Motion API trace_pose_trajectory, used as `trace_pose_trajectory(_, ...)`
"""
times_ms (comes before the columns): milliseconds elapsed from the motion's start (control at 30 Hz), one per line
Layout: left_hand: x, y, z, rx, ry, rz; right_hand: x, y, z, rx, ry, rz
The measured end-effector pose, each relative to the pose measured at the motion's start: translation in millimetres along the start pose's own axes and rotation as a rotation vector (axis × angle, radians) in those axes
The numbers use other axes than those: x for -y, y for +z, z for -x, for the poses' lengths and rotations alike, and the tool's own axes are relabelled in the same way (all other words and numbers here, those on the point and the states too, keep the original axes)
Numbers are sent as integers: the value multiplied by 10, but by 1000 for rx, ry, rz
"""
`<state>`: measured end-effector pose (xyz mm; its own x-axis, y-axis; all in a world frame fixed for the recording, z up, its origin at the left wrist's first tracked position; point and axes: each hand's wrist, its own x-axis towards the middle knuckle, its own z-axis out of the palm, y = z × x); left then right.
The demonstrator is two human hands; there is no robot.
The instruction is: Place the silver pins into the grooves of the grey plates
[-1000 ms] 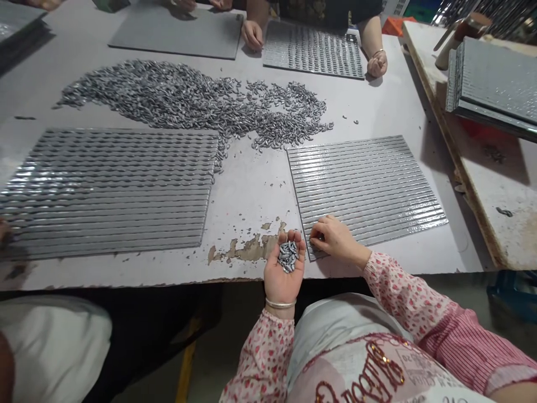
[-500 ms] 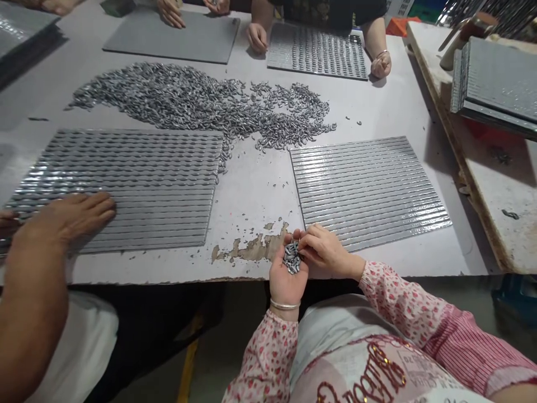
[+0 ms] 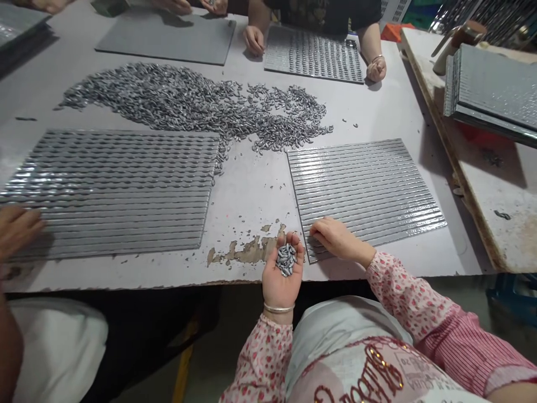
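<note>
My left hand (image 3: 281, 285) is cupped, palm up, at the table's front edge. In its palm lies a heap of small shiny grey curved pieces (image 3: 286, 260). My right hand (image 3: 340, 242) rests over the near left corner of a grey ridged board (image 3: 363, 187), its fingers bent downward and pressed together. Whatever those fingertips hold, if anything, is hidden behind the hand. The board lies flat, with long parallel rows running across it.
A wide pile of the same grey pieces (image 3: 168, 101) spreads over the table's middle. Another ridged board (image 3: 121, 190) lies left, with a co-worker's hand (image 3: 19, 229) on it. Across the table, others sit by a plain board (image 3: 168, 36) and a studded board (image 3: 312, 53). Stacked boards (image 3: 499, 84) stand right.
My right hand has left the pieces in my left palm and moved right onto the board's near corner. At left, the co-worker's hand has drawn back toward the left edge.
</note>
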<state>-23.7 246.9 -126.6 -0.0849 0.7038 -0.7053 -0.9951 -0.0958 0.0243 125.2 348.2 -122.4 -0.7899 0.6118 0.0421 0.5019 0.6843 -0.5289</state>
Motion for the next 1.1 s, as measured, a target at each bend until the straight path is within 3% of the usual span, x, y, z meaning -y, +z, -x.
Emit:
trace_pose_trajectory(233,-5,3,16,-10,-13,-3,47,67,-69,20,41,207)
trace_pose_trajectory(400,5,2,6,32,-17,-28,75,15,-45,-61,86,92)
trace_pose_trajectory(533,26,3,0,83,-27,-61,219,-68,-62,-88,-31,-72)
trace_pose_trajectory(733,48,1,3,36,-29,-71,325,39,-106,-34,-122,23)
trace_pose_trajectory(967,22,26,19,45,-43,-42,110,51,-51,-145,-3,-232)
trace_pose_trajectory(1100,11,24,21,44,-45,-17,-43,16,-59,-196,159,-119)
